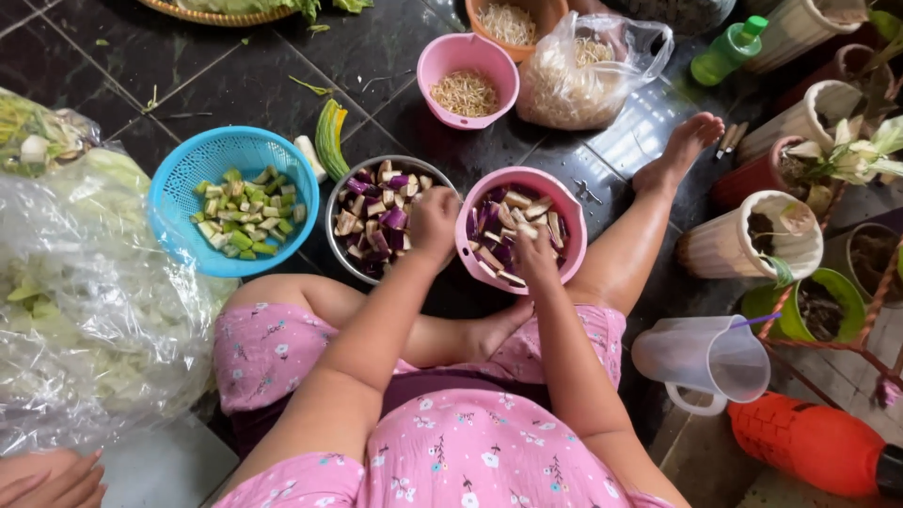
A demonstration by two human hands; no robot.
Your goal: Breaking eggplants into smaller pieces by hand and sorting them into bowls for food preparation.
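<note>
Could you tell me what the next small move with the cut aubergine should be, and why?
Probably lower the right hand into the round pink plastic bowl and let go: its fingers seem to pinch a pale piece just above the purple chunks there. The left hand rests at the round metal bowl.

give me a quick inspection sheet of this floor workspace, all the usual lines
surface: dark tiled floor, glossy, with a few green scraps.
job's things: steel bowl and pink bowl, both holding cut eggplant pieces.
clutter: blue basket of green vegetable pieces, small pink bowl of sprouts, plastic bag of sprouts, big clear bag, clear jug, green bottle.
grippers: left hand over the steel bowl's rim, closed; contents hidden. Right hand in the pink bowl, pinching a pale piece.
cables: nothing seen.
surroundings: potted plants to the right; another person's hand at lower left.
</note>
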